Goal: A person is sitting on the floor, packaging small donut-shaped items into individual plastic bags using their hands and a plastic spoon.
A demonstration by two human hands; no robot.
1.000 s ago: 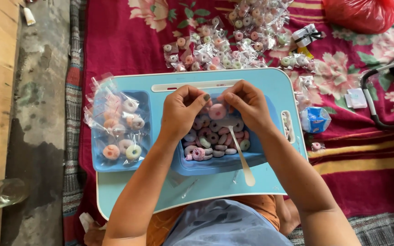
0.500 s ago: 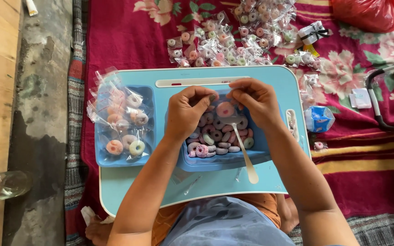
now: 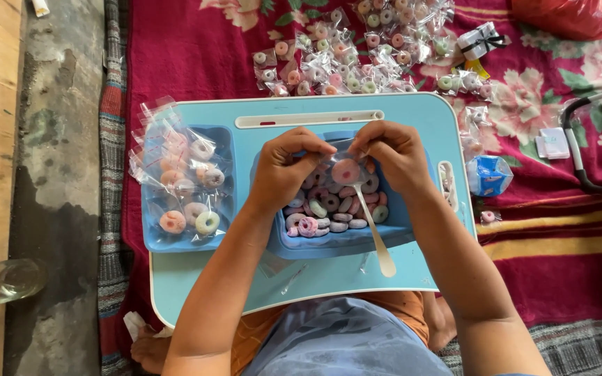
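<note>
Left hand [image 3: 283, 170] and right hand [image 3: 393, 154] are both pinching one small clear bag [image 3: 346, 169] with a pink ring candy, staying over the blue tub [image 3: 343, 240]. Grip is barely changing from a second ago, so bagging is still mid-step.

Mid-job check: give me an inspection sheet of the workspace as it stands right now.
Surface: light blue lap tray over a red floral blanket.
Job's things: small clear bag with a pink ring sweet; blue tub of loose ring sweets; spoon resting in it.
Clutter: left tub of bagged sweets; pile of bagged sweets beyond the tray; red bag; small blue packet.
Grippers: left hand and right hand both pinch the small bag.
Cables: nothing seen.
Surroundings: concrete floor; glass bottle.
</note>
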